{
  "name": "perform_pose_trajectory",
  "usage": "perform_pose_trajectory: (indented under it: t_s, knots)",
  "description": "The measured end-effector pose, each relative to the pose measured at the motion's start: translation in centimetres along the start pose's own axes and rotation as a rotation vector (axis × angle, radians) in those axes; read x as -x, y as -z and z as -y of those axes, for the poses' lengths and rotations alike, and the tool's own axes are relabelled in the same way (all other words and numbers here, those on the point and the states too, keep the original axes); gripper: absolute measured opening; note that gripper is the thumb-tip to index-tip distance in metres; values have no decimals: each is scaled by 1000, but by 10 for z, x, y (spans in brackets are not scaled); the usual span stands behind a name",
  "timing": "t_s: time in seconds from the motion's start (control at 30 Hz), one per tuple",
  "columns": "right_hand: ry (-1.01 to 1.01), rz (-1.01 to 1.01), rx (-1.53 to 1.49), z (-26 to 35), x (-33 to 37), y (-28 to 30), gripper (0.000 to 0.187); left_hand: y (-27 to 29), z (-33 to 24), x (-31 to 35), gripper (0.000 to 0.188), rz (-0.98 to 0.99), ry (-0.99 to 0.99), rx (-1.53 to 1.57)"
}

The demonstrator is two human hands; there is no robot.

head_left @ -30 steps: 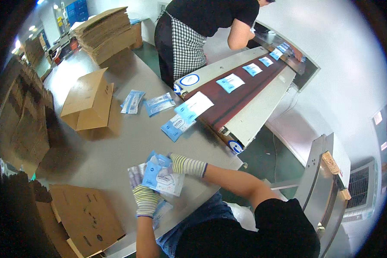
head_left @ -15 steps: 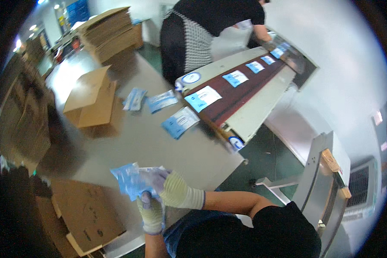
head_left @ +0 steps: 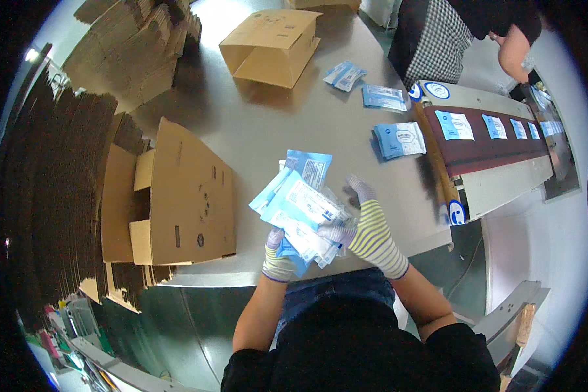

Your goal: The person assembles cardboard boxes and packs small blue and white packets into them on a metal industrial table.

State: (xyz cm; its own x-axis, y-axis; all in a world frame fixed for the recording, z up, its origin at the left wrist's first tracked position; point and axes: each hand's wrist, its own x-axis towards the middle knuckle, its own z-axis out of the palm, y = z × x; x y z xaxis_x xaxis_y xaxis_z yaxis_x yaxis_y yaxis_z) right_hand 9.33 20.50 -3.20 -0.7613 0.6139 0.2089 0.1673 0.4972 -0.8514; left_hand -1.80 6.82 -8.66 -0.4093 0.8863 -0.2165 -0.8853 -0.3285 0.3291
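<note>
Striped-gloved left hand (head_left: 278, 259) grips flat blue-and-white plastic packets (head_left: 306, 200) over the grey metal desk (head_left: 261, 137), near edge; striped-gloved right hand (head_left: 369, 228), spread, touches them!

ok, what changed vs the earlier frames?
View swung left, so the scene sits further right in it. The held packets are now spread out; the right hand has gone from over them to their right edge. Belt packets seem to have advanced toward the table. Same: left hand holding packets, far box, two loose packets.
</note>
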Motion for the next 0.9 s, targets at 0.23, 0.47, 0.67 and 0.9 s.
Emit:
perform_pose_trajectory:
  t_s: [0.23,0.47,0.67,0.9]
  knots:
    - [-180,251,-304,13,0,9,92,9,2,1,96,33,37,74]
    - [-50,227,-293,9,-1,2,97,5,-1,-1,96,-8,-107,-1]
    - [22,129,-246,11,2,-7,90,4,-4,-3,94,-32,-228,-98]
    - [-34,117,-201,8,3,-7,65,12,-12,-2,90,-29,-72,-130]
